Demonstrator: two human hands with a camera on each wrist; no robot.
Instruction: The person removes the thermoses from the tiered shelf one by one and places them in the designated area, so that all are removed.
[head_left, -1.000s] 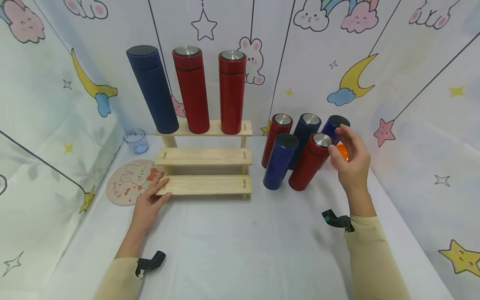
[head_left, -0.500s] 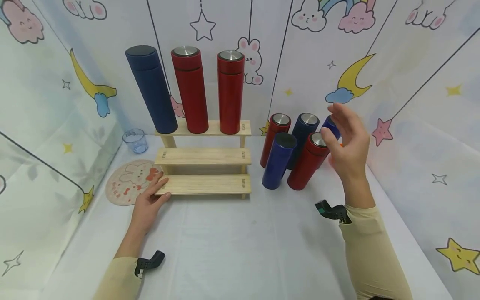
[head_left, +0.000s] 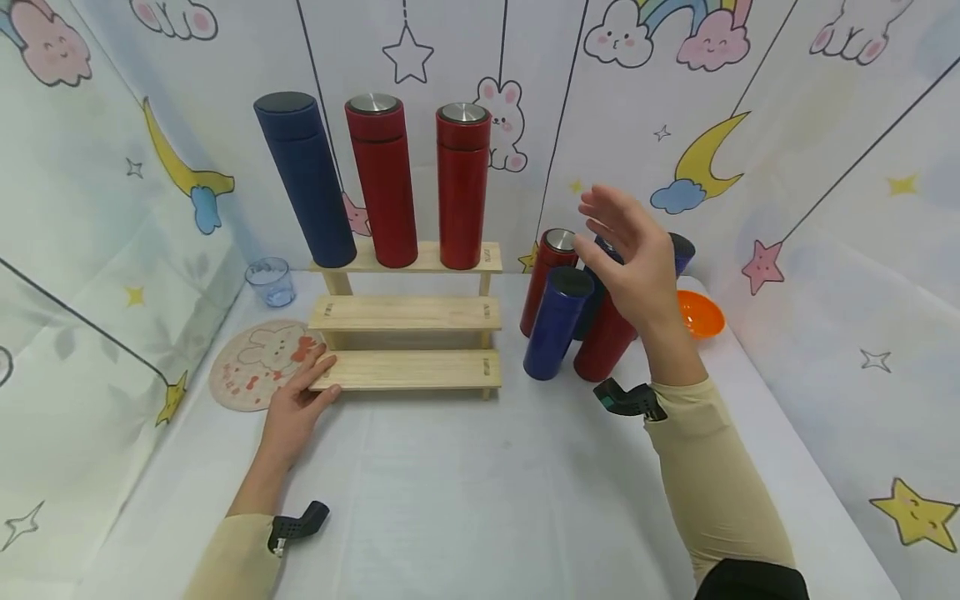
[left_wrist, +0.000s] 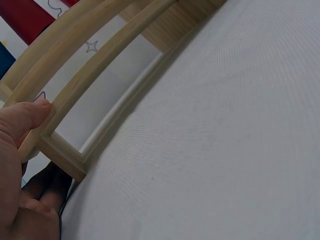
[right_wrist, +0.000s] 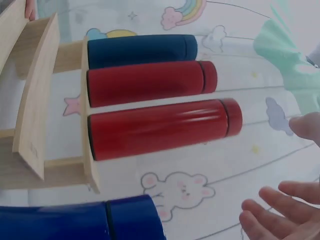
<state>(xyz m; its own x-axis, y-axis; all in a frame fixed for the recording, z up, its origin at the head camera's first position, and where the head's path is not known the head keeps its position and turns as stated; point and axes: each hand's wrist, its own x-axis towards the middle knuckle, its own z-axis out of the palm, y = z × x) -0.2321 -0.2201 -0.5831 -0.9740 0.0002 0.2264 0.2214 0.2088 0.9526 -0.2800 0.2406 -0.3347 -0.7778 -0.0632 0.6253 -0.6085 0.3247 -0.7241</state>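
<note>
My left hand grips the left end of the bottom step of a three-step wooden rack; in the left wrist view the thumb lies on its front edge. Three tall thermos bottles stand on the top step: a dark blue thermos and two red ones. My right hand, fingers spread and holding nothing, hovers over the bottle group at the right. A bright blue thermos, a red thermos and a partly hidden red thermos show there, with more blue ones behind the hand.
An orange bowl sits right of the bottles. At the far left are a clear bluish glass and a round bunny mat, partly beside the rack. A patterned cloth backdrop rises behind and at the sides.
My right hand has moved left and upward from beside the blue thermos at the rear right, uncovering the orange bowl. The left hand stays on the rack, and the bottles have not moved.
</note>
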